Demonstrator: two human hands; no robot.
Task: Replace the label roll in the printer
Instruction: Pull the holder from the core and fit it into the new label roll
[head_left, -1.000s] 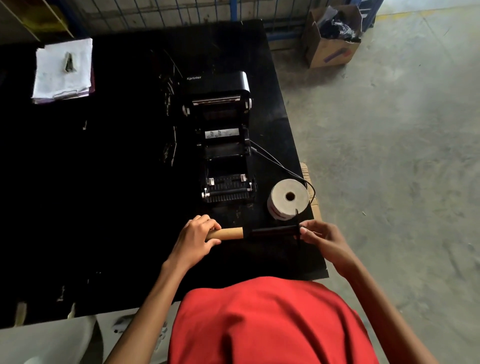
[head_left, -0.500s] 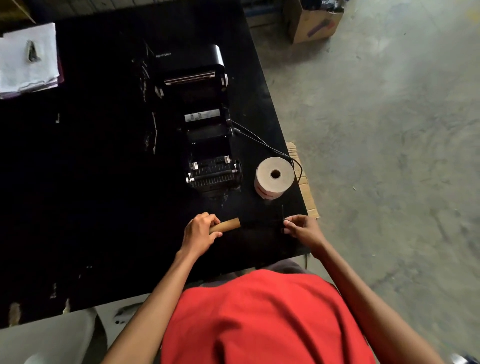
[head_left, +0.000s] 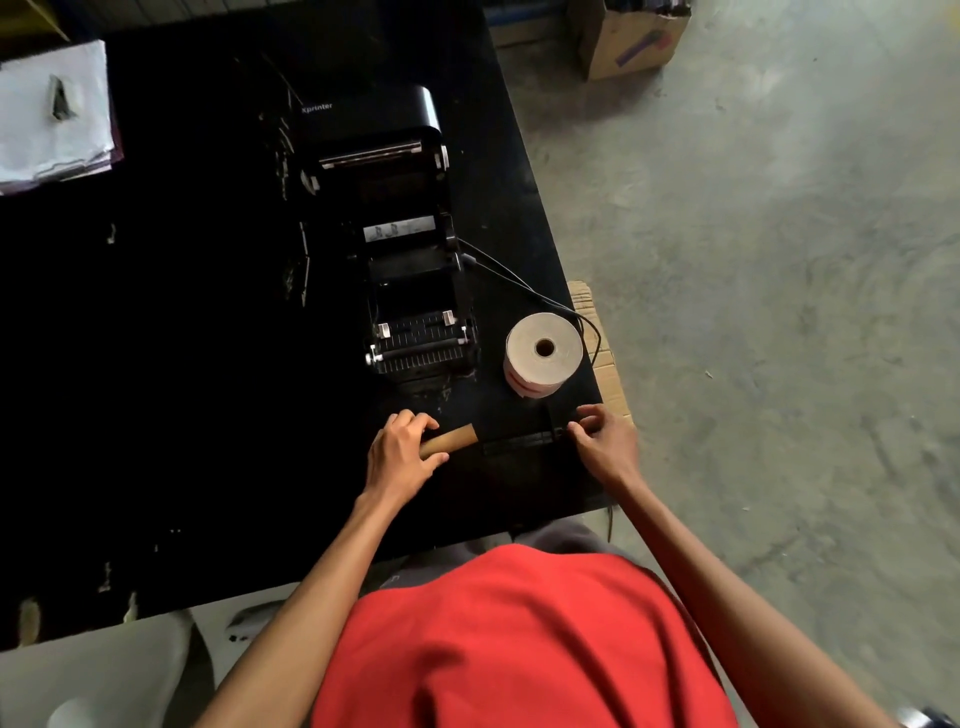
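Observation:
A black label printer (head_left: 405, 249) stands open on the black table (head_left: 182, 364), its lid tipped back and its roll bay bare. A full white label roll (head_left: 543, 353) lies on its side to the printer's right, near the table edge. In front of the printer my left hand (head_left: 402, 454) grips a brown cardboard core (head_left: 457, 439). My right hand (head_left: 605, 441) pinches the end disc of a black spindle (head_left: 519, 444). The spindle lies level between the hands, its left end apart from the core.
A black cable (head_left: 524, 286) runs from the printer's right side past the roll and over the table edge. A stack of white papers (head_left: 52, 114) lies at the far left. A cardboard box (head_left: 628, 39) stands on the concrete floor (head_left: 779, 312) beyond the table.
The cardboard core has slid off the black spindle to the left. A gap now shows between them. My view has shifted, so the printer sits higher and further left.

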